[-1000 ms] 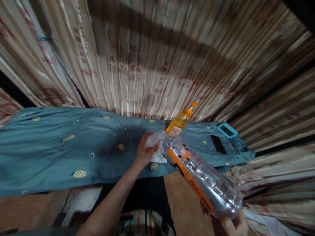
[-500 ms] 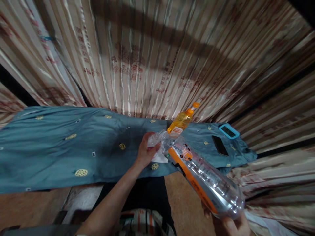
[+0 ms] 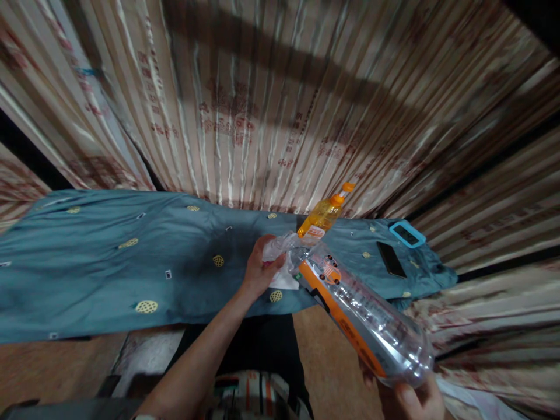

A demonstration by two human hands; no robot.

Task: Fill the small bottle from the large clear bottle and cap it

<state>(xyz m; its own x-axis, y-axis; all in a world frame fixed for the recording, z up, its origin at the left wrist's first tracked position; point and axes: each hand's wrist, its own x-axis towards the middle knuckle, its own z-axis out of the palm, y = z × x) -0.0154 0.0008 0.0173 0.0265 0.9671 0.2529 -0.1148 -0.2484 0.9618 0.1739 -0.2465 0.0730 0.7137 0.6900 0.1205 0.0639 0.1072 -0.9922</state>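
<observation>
My right hand (image 3: 415, 399) grips the base of a large clear plastic bottle (image 3: 371, 315) with an orange and grey label. The bottle lies tilted, its neck pointing up and left toward my left hand (image 3: 260, 268). My left hand is closed around a crumpled-looking clear plastic piece (image 3: 275, 248), right at the bottle's neck; its exact kind I cannot make out. Below that, a white sheet like paper (image 3: 286, 281) shows on the cloth. Just behind stands a pump bottle (image 3: 321, 217) of orange-yellow liquid with an orange top. No liquid is visible inside the large bottle.
A teal cloth with pineapple prints (image 3: 175, 245) covers the long table. On its right end lie a black phone (image 3: 391, 259) and a blue-framed digital timer (image 3: 408, 233). Patterned curtains (image 3: 245, 116) hang close behind and at the right.
</observation>
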